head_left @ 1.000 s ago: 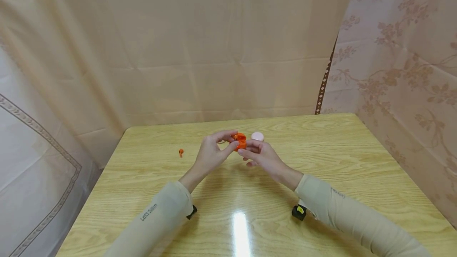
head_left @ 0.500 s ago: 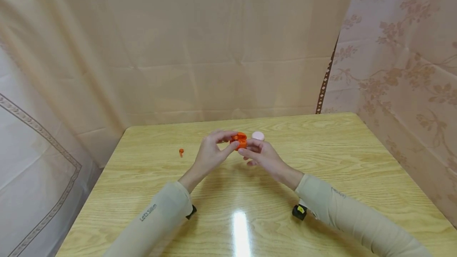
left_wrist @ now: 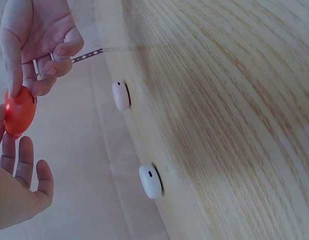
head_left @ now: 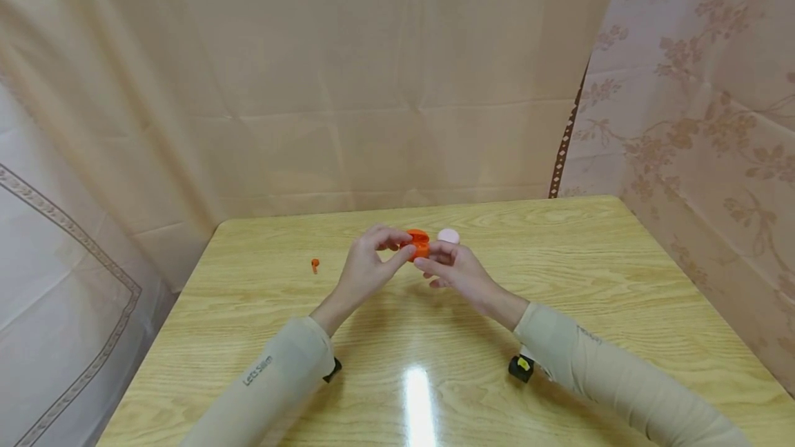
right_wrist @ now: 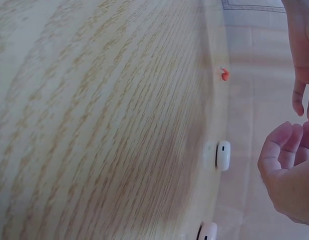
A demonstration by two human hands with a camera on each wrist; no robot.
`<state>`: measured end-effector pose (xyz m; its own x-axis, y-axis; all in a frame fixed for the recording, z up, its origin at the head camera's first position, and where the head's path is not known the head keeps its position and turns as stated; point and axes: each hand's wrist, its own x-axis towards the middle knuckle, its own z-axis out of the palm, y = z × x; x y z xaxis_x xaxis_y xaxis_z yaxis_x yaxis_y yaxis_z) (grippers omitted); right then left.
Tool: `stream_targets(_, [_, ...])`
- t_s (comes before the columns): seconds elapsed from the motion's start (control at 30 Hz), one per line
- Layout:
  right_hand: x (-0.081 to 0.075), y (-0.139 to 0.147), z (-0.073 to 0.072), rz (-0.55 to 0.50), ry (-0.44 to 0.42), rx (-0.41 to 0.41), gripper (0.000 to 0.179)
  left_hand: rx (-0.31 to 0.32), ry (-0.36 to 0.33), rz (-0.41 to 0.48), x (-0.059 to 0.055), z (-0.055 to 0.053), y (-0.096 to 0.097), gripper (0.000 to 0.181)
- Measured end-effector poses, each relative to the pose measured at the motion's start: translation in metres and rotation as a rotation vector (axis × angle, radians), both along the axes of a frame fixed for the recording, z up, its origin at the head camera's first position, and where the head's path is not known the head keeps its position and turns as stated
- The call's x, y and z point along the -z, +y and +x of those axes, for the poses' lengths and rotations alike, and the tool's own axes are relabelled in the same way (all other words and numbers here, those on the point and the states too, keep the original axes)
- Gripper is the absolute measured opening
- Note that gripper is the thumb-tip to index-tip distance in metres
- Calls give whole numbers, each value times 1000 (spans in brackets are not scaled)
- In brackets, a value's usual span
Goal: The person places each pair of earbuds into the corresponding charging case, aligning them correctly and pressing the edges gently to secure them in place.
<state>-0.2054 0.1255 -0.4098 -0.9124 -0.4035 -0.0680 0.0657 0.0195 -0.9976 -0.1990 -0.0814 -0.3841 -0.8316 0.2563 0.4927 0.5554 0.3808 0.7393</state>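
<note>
Both hands hold an orange earbud case [head_left: 421, 249] above the table, its lid raised in the head view. My left hand [head_left: 368, 261] pinches its left side, thumb at the front and index finger by the opening. On the right side, the thumb and fingers of my right hand [head_left: 461, 273] grip the case. Seen from the left wrist, the case [left_wrist: 20, 114] shows its rounded underside and a small glowing light. Whether an earbud sits under the left fingertips is hidden. A loose orange earbud [head_left: 315, 265] lies on the table to the left.
A pale pink round case [head_left: 448, 235] rests on the wooden table [head_left: 559, 261] just behind my right hand. A white case [left_wrist: 151, 182] stands beside it, hidden by my hands in the head view. Curtains [head_left: 310, 88] hang behind the table's far edge.
My left index fingertip has shifted slightly over the case's opening; the orange piece seen by it earlier no longer shows. Both hands otherwise stay in place.
</note>
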Motion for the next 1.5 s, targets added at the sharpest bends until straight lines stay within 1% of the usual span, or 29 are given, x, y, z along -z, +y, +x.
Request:
stream_targets(0.2, [-1, 1, 0, 6, -1, -9, 36, 3, -13, 4, 1, 0, -2, 18])
stream_targets(0.33, [-1, 1, 1, 6, -6, -18, 36, 20, -36, 3, 1, 1, -4, 20])
stream_targets(0.4, [-1, 1, 1, 6, -7, -23, 36, 30, -43, -7, 1, 1, -6, 20])
stream_targets(0.47, [-1, 2, 1, 5, -6, -27, 36, 34, -24, -36, 2, 1, -8, 21])
stream_targets(0.5, [-1, 2, 2, 5, -5, -28, 37, 35, 2, -61, 2, 1, -9, 21])
stream_targets(0.57, [0, 2, 2, 5, -3, -29, 37, 37, 86, -125, 3, -1, -11, 22])
stream_targets(0.67, [1, 3, 1, 7, -2, -29, 37, 39, 255, -217, 6, -2, -13, 22])
stream_targets(0.73, [2, 3, 1, 7, -4, -30, 37, 34, 353, -265, 7, -3, -15, 23])
stream_targets(0.8, [2, 3, 1, 8, -4, -30, 37, 24, 412, -294, 8, -2, -16, 23])
stream_targets(0.9, [2, 3, 1, 5, -5, -32, 37, 4, 449, -323, 8, 1, -17, 24])
stream_targets(1.03, [2, 3, 1, 0, -11, -37, 39, -5, 444, -347, 7, 3, -20, 25])
stream_targets(1.17, [2, 2, 0, -1, -17, -36, 40, -6, 434, -366, 9, 3, -26, 28])
stream_targets(1.27, [3, 2, -1, 3, -20, -25, 39, -11, 414, -411, 10, 3, -34, 31])
stream_targets(1.33, [4, 1, -1, 5, -21, -20, 38, -14, 387, -480, 12, 2, -41, 35])
stream_targets(1.4, [3, 1, -1, 4, -23, -14, 37, -21, 340, -588, 14, 3, -50, 43])
stream_targets(1.43, [3, 1, -1, 2, -24, -13, 36, -25, 307, -653, 16, 3, -56, 48])
stream_targets(1.5, [3, 1, -1, -4, -27, -12, 36, -32, 217, -788, 18, 4, -67, 58])
